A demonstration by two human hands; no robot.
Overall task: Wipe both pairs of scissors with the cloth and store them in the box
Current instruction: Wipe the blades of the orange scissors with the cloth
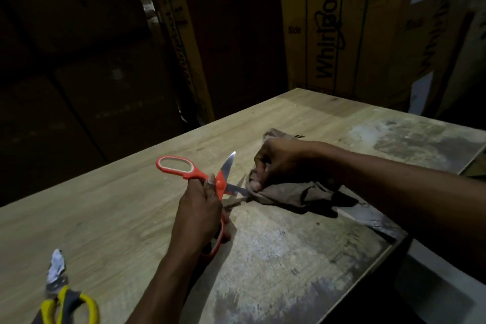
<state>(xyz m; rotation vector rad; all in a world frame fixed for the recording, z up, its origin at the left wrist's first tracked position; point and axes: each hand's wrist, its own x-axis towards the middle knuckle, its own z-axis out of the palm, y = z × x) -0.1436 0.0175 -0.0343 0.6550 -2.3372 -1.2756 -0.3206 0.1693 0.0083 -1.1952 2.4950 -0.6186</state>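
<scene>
Gripping the lower handle loop of the orange scissors (pixel 210 187), your left hand (pixel 201 214) has its fingers curled round the loop and the thumb lying up along the pivot. The scissors are splayed wide open above the wooden table (pixel 105 205): one blade points up and away from you, its free handle loop sticking out to the left of the pivot, and the other blade runs right from the pivot into the brown cloth (pixel 294 192). Your right hand (pixel 278 163) sits just right of the pivot, fingers bunched and pinching a fold of the cloth around that blade; the blade's tip is hidden inside the fold. The rest of the cloth trails to the right of the scissors, under your right forearm, with a bit of it showing behind the hand. Well left of the orange scissors and nearer to you, at the table's near edge, the yellow-handled scissors (pixel 63 294) lie flat on the wood, blades pointing away from you, blurred, nobody touching them. Right of and below the orange scissors the table surface is worn grey and scuffed. Beyond the scissors, past the far table edge, stand tall cardboard cartons (pixel 342 29), one printed with "Whirlpool"; the ones to the left are in deep shadow.
</scene>
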